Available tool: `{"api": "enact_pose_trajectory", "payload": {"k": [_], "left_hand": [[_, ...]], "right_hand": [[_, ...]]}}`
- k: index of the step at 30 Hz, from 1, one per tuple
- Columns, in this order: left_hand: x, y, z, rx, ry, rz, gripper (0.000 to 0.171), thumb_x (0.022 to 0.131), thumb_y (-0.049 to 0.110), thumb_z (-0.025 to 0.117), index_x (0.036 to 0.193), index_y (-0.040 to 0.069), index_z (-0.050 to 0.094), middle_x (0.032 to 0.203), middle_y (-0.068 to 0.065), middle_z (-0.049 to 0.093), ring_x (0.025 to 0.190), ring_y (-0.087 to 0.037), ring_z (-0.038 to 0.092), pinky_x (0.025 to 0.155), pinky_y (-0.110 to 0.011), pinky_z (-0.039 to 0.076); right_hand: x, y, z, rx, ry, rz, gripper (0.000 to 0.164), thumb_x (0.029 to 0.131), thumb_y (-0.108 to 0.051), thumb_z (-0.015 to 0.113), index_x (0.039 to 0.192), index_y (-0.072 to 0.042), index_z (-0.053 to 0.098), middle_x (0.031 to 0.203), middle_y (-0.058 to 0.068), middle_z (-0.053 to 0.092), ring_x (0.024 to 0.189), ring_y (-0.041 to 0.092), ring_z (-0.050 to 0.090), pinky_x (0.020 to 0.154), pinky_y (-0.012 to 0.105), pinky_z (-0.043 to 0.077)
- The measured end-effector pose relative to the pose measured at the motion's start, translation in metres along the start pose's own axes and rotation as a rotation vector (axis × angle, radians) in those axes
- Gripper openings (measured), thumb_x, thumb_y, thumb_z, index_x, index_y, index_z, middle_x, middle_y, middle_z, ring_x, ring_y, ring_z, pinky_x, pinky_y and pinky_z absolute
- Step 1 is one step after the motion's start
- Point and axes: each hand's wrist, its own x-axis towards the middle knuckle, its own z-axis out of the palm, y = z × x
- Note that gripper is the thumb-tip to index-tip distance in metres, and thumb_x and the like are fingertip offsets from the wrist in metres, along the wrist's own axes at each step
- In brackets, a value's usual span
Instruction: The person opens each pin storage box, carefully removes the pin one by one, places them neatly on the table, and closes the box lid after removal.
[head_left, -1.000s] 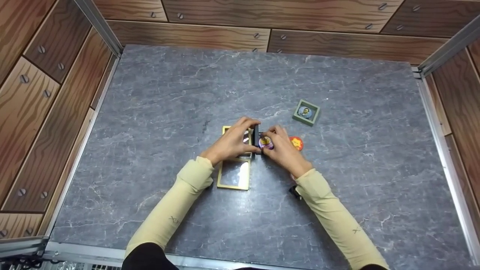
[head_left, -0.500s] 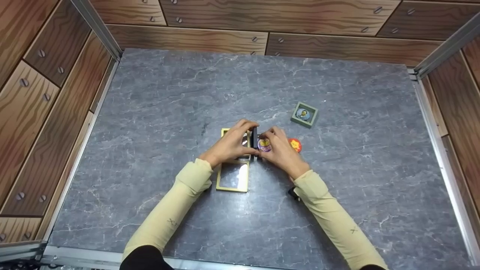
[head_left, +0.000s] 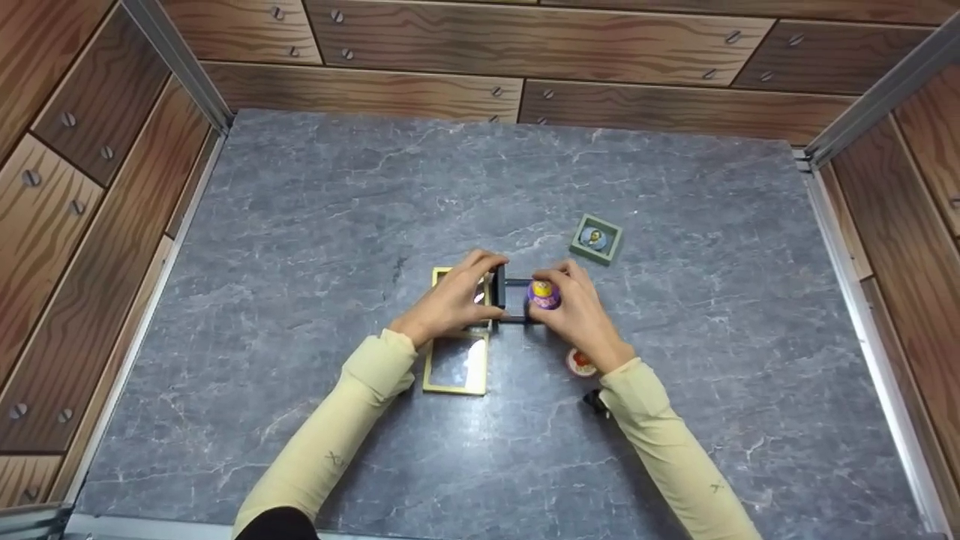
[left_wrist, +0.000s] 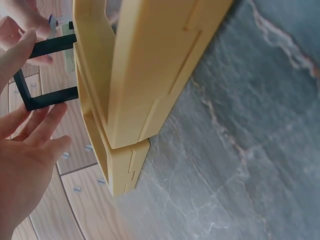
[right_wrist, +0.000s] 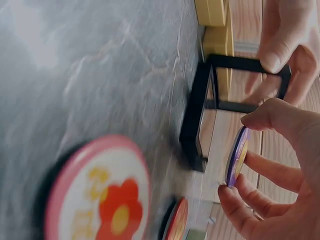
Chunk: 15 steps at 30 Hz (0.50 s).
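A black hinged display frame (head_left: 499, 296) stands opened out, one half flat on the table and the other upright. My left hand (head_left: 448, 301) holds the upright half between thumb and fingers, as the left wrist view also shows on the black frame (left_wrist: 52, 99). A round purple and yellow button badge (right_wrist: 237, 156) is pinched at its edges by my right hand (head_left: 577, 311), tilted above the frame's flat half. Beneath and behind my left hand lies an opened yellow frame (head_left: 455, 390) with clear panes.
A pink-rimmed badge with a red flower (right_wrist: 120, 220) lies near my right wrist. Past it lies a red badge (right_wrist: 178, 220), hidden by my hand in the head view. A green frame (head_left: 592, 257) holding a blue portrait badge sits farther back. Wood-patterned walls (head_left: 420, 90) border the table.
My right hand has drawn the purple badge rightward, away from the frame's upright half. The red badge has become covered in the head view, and the pink-rimmed one shows. My left hand keeps its hold.
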Motion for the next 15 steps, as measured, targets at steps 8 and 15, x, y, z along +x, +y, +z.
{"api": "enact_pose_trajectory", "payload": {"k": [8, 15], "left_hand": [[-0.004, 0.000, 0.002, -0.011, -0.003, -0.005, 0.082, 0.087, 0.025, 0.088, 0.156, 0.004, 0.048, 0.149, -0.011, 0.054, 0.134, -0.032, 0.059, 0.119, -0.046, 0.050], [0.003, 0.002, 0.003, 0.010, 0.006, -0.004, 0.084, 0.085, 0.026, 0.090, 0.155, 0.005, 0.049, 0.150, -0.011, 0.054, 0.134, -0.031, 0.059, 0.120, -0.045, 0.049]], "right_hand": [[-0.015, 0.024, -0.016, -0.008, 0.093, 0.039, 0.044, 0.080, -0.010, 0.081, 0.121, 0.005, 0.074, 0.116, 0.021, 0.062, 0.111, 0.039, 0.059, 0.100, 0.051, 0.050], [-0.028, 0.046, -0.037, -0.029, 0.111, 0.110, 0.047, 0.079, -0.008, 0.082, 0.122, 0.007, 0.072, 0.117, 0.024, 0.062, 0.110, 0.042, 0.060, 0.100, 0.055, 0.050]]}}
